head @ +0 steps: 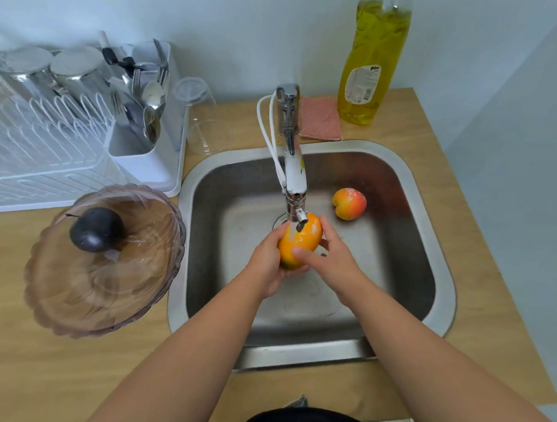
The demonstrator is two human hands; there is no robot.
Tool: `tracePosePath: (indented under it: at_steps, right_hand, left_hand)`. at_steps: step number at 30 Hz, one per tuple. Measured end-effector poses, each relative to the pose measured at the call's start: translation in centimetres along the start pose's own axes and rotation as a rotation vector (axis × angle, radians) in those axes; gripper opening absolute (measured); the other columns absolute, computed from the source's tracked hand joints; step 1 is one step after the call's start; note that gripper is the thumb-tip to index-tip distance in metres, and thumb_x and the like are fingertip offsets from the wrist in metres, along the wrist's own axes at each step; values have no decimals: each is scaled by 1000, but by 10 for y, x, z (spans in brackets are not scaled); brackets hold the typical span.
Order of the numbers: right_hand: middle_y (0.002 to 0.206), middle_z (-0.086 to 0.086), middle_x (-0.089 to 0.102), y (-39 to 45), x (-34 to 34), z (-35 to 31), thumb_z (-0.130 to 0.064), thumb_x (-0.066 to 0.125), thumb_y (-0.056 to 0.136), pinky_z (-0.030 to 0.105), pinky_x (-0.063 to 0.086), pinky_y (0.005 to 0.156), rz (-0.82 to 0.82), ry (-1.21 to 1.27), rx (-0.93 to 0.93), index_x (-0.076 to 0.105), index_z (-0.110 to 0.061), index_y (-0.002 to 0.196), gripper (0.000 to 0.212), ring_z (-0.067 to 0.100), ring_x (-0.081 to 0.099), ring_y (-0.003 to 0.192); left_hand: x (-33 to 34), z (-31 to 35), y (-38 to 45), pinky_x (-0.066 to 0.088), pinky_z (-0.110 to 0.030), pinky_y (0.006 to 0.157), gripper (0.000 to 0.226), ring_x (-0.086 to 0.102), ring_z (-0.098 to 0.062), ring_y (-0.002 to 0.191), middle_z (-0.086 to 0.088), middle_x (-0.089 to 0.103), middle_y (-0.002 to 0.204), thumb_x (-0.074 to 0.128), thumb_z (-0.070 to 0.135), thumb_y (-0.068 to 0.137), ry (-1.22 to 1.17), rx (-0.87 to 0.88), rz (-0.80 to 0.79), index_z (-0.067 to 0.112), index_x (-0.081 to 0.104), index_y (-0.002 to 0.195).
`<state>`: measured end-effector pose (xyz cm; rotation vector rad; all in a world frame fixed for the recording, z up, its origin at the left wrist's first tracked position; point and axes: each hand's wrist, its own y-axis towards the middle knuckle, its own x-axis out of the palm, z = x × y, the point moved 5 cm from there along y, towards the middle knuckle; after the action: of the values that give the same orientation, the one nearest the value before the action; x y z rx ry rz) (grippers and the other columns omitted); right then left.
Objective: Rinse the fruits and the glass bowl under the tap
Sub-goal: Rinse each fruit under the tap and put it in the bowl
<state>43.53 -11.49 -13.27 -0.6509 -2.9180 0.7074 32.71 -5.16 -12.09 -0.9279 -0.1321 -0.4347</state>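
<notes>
Fingers point(304, 253) of the right hand point(329, 262) curl round the near side of the orange mango point(301, 241), thumb pressed flat on its skin, while the left hand point(268, 262) cups it from below and behind with fingers closed against it. Both hands hold the fruit right under the tap point(293, 185), over the middle of the steel sink point(410, 185), and water runs onto its top.

From the head view, the only one there is, a few things look shaky to me. A wet, smooth mango gripped mostly by fingertips could squirt loose and drop into the basin, bruising itself or knocking the red-yellow peach point(349, 204) lying near the back right of the sink. The fruit sits very close beneath the spout, almost touching, so a lift or a turn might bump it on the metal nozzle.

Off to the left, the tinted glass bowl point(57, 280) stands on the wooden counter point(20, 374) with a dark plum point(96, 229) inside. Its edge comes right up to the sink rim, and the left forearm passes near; a careless swing outward could nudge it. Picked up later with wet hands, that fluted glass would likely be slippery, and the plum could roll as it tips.
</notes>
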Motion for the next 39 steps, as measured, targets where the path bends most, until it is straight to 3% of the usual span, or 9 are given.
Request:
tracePosePath:
  at_steps: [2, 9, 13, 16, 21, 27, 32, 35, 39]
  right_hand:
    - [141, -8, 46, 0, 1, -3, -31, 81, 75, 35, 45, 102, 43, -21, -16, 29, -31, 151, 91, 11, 48, 127]
    - [124, 0, 63, 9, -11, -13, -31, 63, 92, 44, 49, 101, 282, 141, 5, 62, -27, 118, 27, 22, 58, 117]
    - [134, -4, 52, -2, 6, -9, -40, 81, 72, 39, 50, 98, 2, 53, -11, 40, -34, 143, 82, 18, 55, 119]
    - [135, -5, 50, -3, 12, -10, -51, 82, 57, 42, 50, 99, 43, -2, 12, 38, -35, 143, 98, 18, 54, 118]
    - [125, 6, 59, 10, -5, -24, -36, 61, 92, 48, 56, 88, 253, 131, 131, 59, -22, 117, 28, 27, 59, 110]
    - [134, -5, 45, -3, 14, -20, -53, 82, 57, 45, 50, 98, 59, -68, 64, 29, -33, 145, 105, 20, 52, 117]
    - [123, 5, 56, 5, -1, -30, -42, 64, 88, 48, 59, 79, 308, 141, 170, 54, -26, 115, 34, 26, 59, 105]
    - [117, 7, 56, 1, -4, -29, -44, 54, 95, 48, 60, 73, 311, 205, 234, 55, -24, 110, 25, 29, 60, 103]
    - [119, 6, 55, -9, 1, -28, -38, 55, 96, 42, 60, 70, 196, 308, 191, 59, -27, 111, 19, 32, 60, 107]
  left_hand:
    - [2, 2, -3, 60, -46, 89, 28, 67, -30, 112, -13, 65, 127, 42, 44, 104, 26, 37, 17, 30, 61, 119]
    - [1, 5, -16, 59, -37, 74, 27, 62, -37, 117, -14, 57, 127, 36, 52, 104, 140, 80, 68, 36, 56, 99]
    - [-3, 13, -22, 59, -37, 75, 38, 65, -29, 106, -7, 62, 117, 26, 55, 105, 145, 125, 74, 39, 60, 104]
    - [-3, 16, -24, 60, -39, 76, 42, 64, -30, 109, -7, 61, 123, 19, 59, 104, 251, 179, 77, 42, 57, 112]
    - [1, 21, -27, 59, -35, 71, 38, 61, -27, 102, -7, 51, 124, 18, 56, 105, 393, 236, 92, 39, 48, 121]
    - [1, 20, -27, 58, -32, 74, 49, 62, -18, 98, -5, 58, 125, 10, 58, 103, 377, 282, 73, 38, 50, 123]
    - [-2, 15, -26, 58, -36, 74, 56, 63, -23, 98, -11, 60, 122, 9, 57, 103, 376, 262, 90, 29, 53, 125]
    - [-3, 17, -25, 56, -47, 94, 42, 59, -27, 110, -9, 56, 128, 18, 55, 105, 490, 284, 97, 36, 51, 123]
    - [-23, 17, -18, 57, -47, 94, 40, 57, -23, 109, -4, 50, 133, 48, 51, 101, 423, 325, 223, 32, 45, 136]
